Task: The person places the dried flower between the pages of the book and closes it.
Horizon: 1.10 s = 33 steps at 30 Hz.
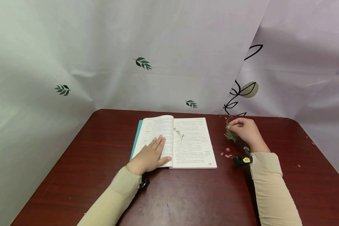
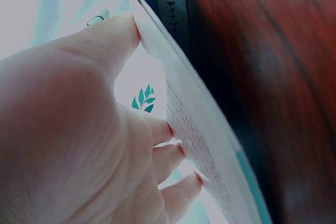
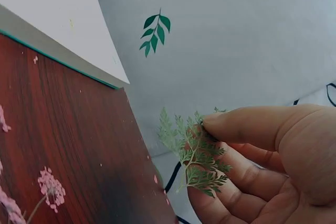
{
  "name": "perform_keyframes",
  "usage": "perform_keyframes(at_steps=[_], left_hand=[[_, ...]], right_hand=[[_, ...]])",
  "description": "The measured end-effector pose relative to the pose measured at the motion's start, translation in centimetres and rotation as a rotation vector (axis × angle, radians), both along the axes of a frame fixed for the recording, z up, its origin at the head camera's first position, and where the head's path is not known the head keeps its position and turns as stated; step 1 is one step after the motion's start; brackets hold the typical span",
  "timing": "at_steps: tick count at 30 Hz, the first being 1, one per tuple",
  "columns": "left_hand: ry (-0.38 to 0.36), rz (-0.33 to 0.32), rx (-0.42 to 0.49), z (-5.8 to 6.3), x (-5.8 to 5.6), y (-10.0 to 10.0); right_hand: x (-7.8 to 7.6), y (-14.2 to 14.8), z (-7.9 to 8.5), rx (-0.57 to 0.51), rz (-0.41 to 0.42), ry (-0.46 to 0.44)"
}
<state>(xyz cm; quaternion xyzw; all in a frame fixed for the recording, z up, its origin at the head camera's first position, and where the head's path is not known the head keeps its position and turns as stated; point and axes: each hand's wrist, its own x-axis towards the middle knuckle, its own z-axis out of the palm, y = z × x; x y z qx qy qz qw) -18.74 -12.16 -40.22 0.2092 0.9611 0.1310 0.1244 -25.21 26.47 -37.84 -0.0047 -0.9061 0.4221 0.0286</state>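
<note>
Your left hand (image 1: pixel 149 157) rests on the left page of the open book (image 1: pixel 190 147), fingers (image 1: pixel 159 142) pretty much straight. Your right hand (image 1: pixel 247 131) has a ferny leaf (image 1: pixel 229 135) pinched, thumb against fingers, right of the book, near some pink flowers (image 1: pixel 228 156) on the desk (image 1: pixel 186 194).

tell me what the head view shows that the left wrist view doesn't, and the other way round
Only the head view shows the small sprig lying on the open book and the pink flowers on the table.

Only the left wrist view shows the creased palm side of the left hand and dark lettering on a grey strip by the page edges.

Both show that hand touching a printed page, the teal cover, the table and a leaf print on the backdrop.
</note>
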Motion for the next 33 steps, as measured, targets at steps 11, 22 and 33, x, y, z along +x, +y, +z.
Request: perform_keyframes(at_steps=[11,22,33], left_hand=[[0.007,0.0,-0.002,-0.2,0.0,0.0],[0.004,-0.004,-0.01,0.0,0.0,0.1],[0.013,0.0,-0.002,0.2,0.1,0.1]], right_hand=[[0.3,-1.4,0.5,0.01,-0.034,0.13],[0.0,-3.2,0.0,-0.066,-0.045,0.126],[-0.4,-4.6,-0.9,-0.19,-0.021,0.06]])
